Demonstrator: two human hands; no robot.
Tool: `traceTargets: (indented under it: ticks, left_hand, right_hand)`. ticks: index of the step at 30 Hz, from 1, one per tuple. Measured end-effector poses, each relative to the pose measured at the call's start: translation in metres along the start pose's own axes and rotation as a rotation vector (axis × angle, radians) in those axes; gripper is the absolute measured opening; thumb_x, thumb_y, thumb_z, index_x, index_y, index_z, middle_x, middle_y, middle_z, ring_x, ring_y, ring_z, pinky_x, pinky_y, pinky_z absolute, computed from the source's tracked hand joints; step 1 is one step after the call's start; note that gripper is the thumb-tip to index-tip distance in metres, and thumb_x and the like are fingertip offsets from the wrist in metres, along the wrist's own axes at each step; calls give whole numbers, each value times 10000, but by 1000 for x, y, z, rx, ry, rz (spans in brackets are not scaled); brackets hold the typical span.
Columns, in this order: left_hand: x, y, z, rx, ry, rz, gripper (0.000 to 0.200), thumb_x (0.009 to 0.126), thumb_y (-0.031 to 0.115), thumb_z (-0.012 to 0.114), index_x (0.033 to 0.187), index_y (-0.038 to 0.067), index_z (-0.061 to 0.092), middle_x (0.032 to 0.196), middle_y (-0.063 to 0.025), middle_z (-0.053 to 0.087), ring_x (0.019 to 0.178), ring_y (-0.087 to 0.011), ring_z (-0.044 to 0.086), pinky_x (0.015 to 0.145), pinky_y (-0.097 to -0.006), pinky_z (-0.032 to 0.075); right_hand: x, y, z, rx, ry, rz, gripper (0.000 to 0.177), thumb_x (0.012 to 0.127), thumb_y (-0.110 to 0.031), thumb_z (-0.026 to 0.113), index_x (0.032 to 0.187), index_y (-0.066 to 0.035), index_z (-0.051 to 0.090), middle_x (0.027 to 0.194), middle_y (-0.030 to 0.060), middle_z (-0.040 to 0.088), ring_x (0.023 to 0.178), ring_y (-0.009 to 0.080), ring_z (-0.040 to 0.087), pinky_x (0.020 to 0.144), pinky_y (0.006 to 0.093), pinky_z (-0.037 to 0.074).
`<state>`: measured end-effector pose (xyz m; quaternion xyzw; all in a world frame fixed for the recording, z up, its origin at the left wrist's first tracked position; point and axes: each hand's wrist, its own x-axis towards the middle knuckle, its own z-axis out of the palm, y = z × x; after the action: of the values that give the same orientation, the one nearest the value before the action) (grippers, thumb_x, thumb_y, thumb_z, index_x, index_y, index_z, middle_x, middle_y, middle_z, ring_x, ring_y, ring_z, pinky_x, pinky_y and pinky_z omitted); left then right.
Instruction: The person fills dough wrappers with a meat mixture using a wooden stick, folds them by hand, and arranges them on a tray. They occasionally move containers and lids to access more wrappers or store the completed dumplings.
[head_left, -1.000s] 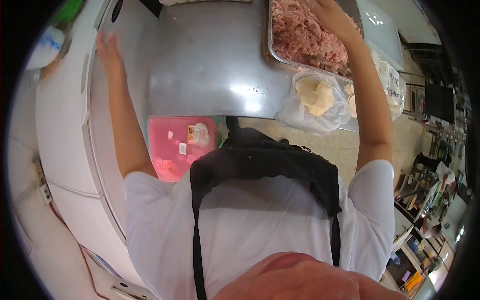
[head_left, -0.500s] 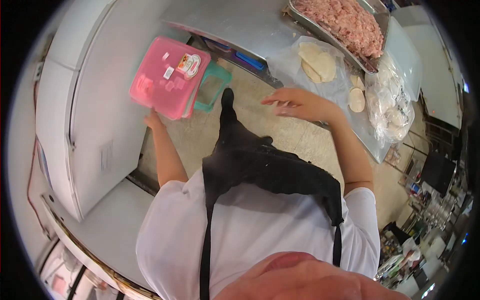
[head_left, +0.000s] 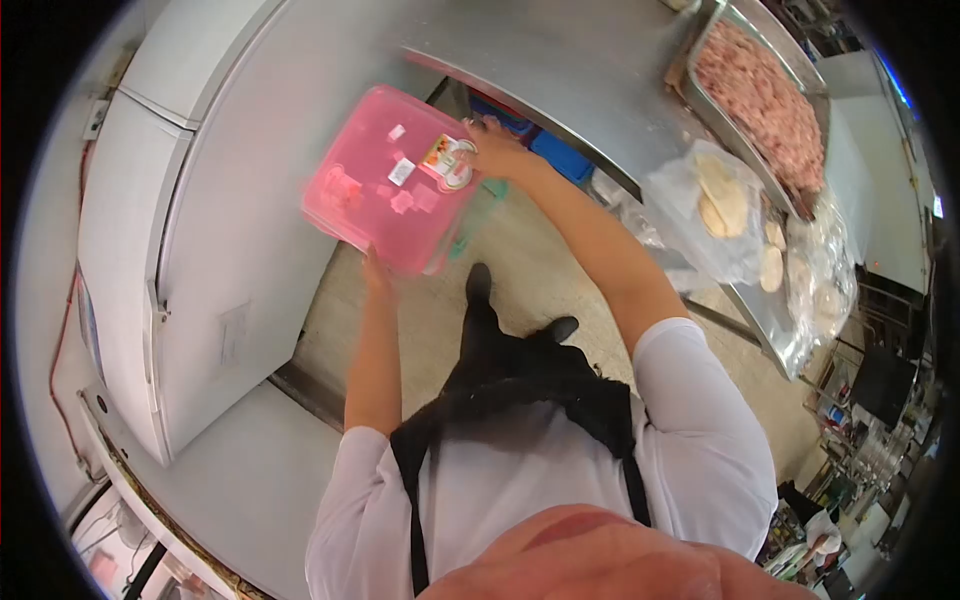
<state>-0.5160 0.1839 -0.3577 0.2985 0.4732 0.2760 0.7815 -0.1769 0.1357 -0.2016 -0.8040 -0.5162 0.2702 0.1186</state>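
A pink translucent container lid (head_left: 375,200), with white labels and a colourful sticker, tops a box in front of the white refrigerator. My left hand (head_left: 376,268) grips its near edge, the fingers partly hidden under it. At the box's right edge, beside the sticker, my right hand (head_left: 492,148) holds on with bent fingers. A green stool (head_left: 487,215) shows partly below and behind the box.
On the steel table (head_left: 560,60) at the upper right are a tray of ground meat (head_left: 762,100), flat dough rounds (head_left: 722,200) on plastic and a bulging clear bag (head_left: 825,290). Blue containers (head_left: 560,157) sit under the table. A white refrigerator (head_left: 250,230) stands left.
My right hand has moved from beside the table to the box's right edge and taken hold. My left hand keeps its grip. The view has shifted, and the box appears farther right.
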Motion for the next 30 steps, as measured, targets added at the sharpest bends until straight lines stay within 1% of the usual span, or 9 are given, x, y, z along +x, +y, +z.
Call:
traceTargets:
  ticks: [4,10,14,16,18,20,22,24,30]
  left_hand:
    - [-12,20,26,-196,-46,59,606,961,461,349,1402,48,304,1373,-124,416,1260,-313,423,1047,-464,361]
    - [-3,23,28,-238,34,92,636,940,500,343,1403,64,316,1386,-111,413,1278,-297,399,1068,-458,331]
    - [-10,29,-9,-207,-128,97,661,907,526,360,1394,80,345,1382,-98,424,1262,-280,409,1071,-453,323]
    - [-20,28,-25,-28,-45,151,682,901,536,355,1400,71,332,1391,-98,414,1274,-285,394,1076,-456,313]
    - [-62,62,-4,-173,-184,-25,614,953,475,305,1416,73,311,1422,-110,373,1297,-308,367,1070,-472,320]
    - [-91,71,5,-92,-173,-6,637,943,493,297,1427,79,294,1441,-106,345,1310,-310,349,1076,-484,301]
    - [-122,82,13,-130,17,-28,642,944,494,281,1433,79,279,1444,-104,336,1307,-311,351,1066,-488,307]
    - [-153,109,62,33,136,151,651,946,506,272,1436,77,273,1441,-102,339,1312,-308,343,1066,-483,306]
    - [-149,208,135,184,-64,366,590,981,442,292,1430,59,281,1443,-102,342,1314,-272,347,1077,-420,306]
  right_hand:
    - [82,27,39,210,-36,134,898,842,-612,512,1442,-5,233,1449,300,249,1356,395,266,1083,417,296]
    - [59,49,75,432,-67,262,982,747,-756,490,1360,6,408,1373,256,420,1287,369,404,1062,412,331]
    - [-16,28,69,851,-358,354,1031,667,-815,525,1271,20,515,1193,196,581,1090,313,571,853,380,475]
    - [-33,27,75,751,-481,326,1007,644,-805,556,1217,23,560,1093,164,617,984,297,604,773,368,492]
    - [-50,21,74,699,-341,157,941,633,-742,626,1171,29,587,1068,177,635,960,320,616,790,377,489]
    - [-70,0,44,481,-352,62,940,679,-716,613,1233,38,523,1133,212,607,1019,327,594,847,394,463]
    - [-104,-15,15,524,-252,-13,921,664,-691,647,1219,35,529,1134,226,602,1037,343,586,869,388,454]
    - [-138,-33,-26,553,-187,-72,901,657,-649,685,1223,32,517,1148,224,594,1062,338,576,893,384,447]
    - [-189,-25,-82,860,143,-214,940,630,-506,791,1286,51,413,1194,208,573,1089,297,567,927,371,447]
